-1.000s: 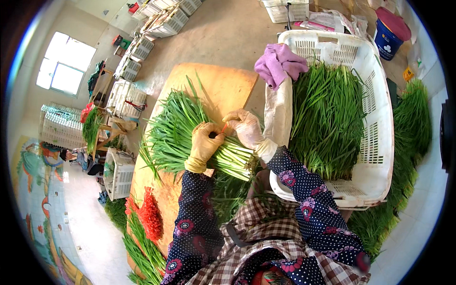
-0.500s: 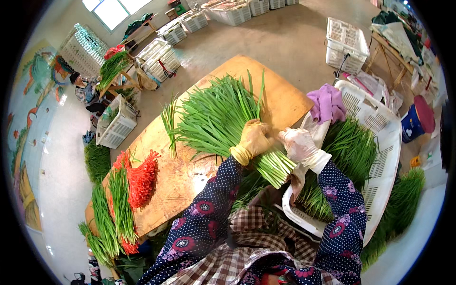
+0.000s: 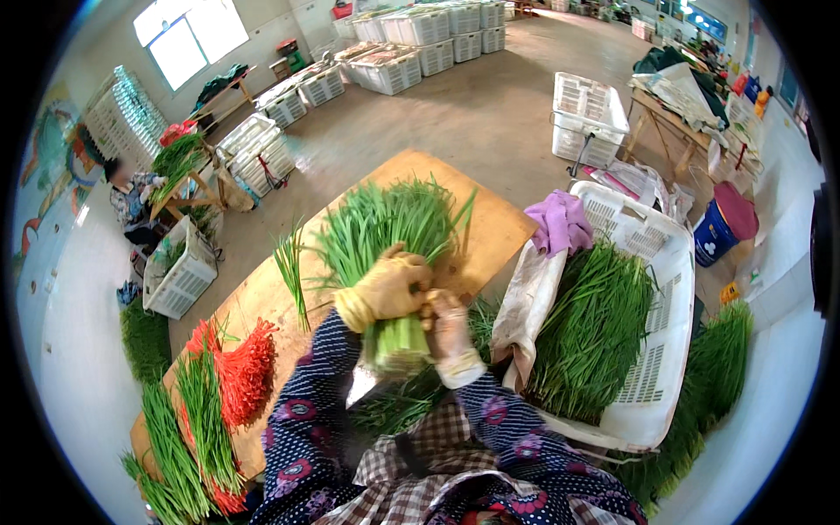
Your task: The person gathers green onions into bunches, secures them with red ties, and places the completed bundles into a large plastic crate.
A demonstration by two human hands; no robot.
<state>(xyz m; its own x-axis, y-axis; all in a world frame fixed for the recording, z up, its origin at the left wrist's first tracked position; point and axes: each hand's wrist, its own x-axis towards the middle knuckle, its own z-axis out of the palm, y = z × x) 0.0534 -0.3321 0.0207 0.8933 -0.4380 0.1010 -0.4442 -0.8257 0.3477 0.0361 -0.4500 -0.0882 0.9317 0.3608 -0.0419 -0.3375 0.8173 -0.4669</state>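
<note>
A thick bunch of garlic chives (image 3: 385, 214) lies over the wooden board, its leaves spread away from me and its pale cut ends toward me. My left hand (image 3: 391, 284), in a yellowish glove, is closed around the stalks from the left. Close against it on the right, my gloved right hand (image 3: 448, 325) has its fingers curled together at the bunch's side. What those fingers pinch, if anything, is too small and blurred to tell. A few loose chives (image 3: 290, 271) lie left of the bunch.
On the left of the board (image 3: 420, 171) lie red ties (image 3: 245, 372) and tied chive bundles (image 3: 206, 411). At right, a white crate (image 3: 669, 350) holds more chives (image 3: 591, 337), with a purple cloth (image 3: 558, 223) on its corner. A person (image 3: 131, 201) sits far left.
The view has tilted up. The bunch has swung so its cut ends point at me, and it sits farther from the crate. My right hand has drawn in close to my left.
</note>
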